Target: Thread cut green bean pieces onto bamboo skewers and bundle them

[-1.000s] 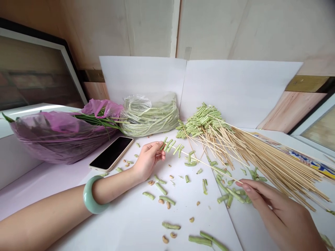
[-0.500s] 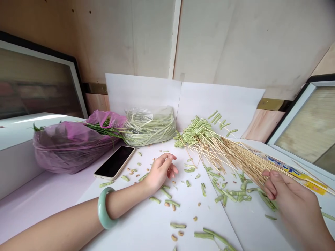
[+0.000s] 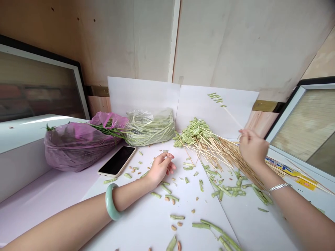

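Note:
My right hand is raised at the right, fingers pinched on the lower end of a bamboo skewer. Several short green bean pieces are threaded across its far end, held up in front of the white board. On the white surface rests my left hand, palm turned inward, fingers loosely bent and apart with nothing in them. Cut bean pieces and small tan beans lie beside it. Below the right hand is a pile of skewers with a heap of threaded bean pieces at their far ends.
A phone lies left of my left hand. Behind it are a purple plastic bag of greens and a clear bag of long beans. White boards stand at the back. A yellow-blue wrapper lies at right.
My right hand has moved up and away from me, lifting the skewer of bean pieces higher before the board. My left hand has stayed in place.

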Motion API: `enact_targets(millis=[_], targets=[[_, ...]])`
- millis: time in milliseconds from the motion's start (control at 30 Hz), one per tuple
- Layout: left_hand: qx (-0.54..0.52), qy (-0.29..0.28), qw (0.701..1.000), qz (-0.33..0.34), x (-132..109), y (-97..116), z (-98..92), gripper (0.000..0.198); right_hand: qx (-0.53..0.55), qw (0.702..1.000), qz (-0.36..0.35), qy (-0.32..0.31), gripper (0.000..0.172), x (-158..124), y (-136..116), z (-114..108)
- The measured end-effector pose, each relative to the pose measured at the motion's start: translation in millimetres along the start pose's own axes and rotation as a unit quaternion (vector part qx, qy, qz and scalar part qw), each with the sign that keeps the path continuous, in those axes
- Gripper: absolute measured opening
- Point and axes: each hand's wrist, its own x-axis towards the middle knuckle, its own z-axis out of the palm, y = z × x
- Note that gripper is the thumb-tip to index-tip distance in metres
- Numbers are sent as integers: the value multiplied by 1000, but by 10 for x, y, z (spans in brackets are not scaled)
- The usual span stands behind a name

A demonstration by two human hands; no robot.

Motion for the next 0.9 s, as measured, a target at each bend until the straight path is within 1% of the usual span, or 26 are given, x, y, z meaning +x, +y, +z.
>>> enact_targets(millis=[133,233,367,500,567,633,700,767,833,900], targets=[[3,-3,1000,-12,15,-18,-12,23,-103,989,-5,-109,27,-14,-99,256],[6,-18,1000,-17,36,-49,-16,24,-157,976,-7,-153,28,-50,-112,342],[14,-41,999,-10,53,-70,-14,27,-191,965,-9,-181,30,-51,-101,317],[32,-55,998,9,56,-67,-22,30,-192,966,-1,-175,35,-21,-40,168],[43,-59,997,18,55,-67,-29,30,-187,969,12,-161,35,12,46,38],[55,-64,996,23,49,-69,-33,30,-184,971,33,-148,33,62,185,-113],[69,-69,995,27,39,-68,-33,29,-191,971,65,-128,32,114,369,-256],[84,-75,993,33,26,-64,-29,29,-199,968,90,-121,29,145,580,-363],[99,-80,991,40,13,-60,-24,29,-200,966,91,-133,28,142,792,-419],[113,-82,989,51,5,-58,-21,28,-183,968,60,-160,28,109,985,-428]])
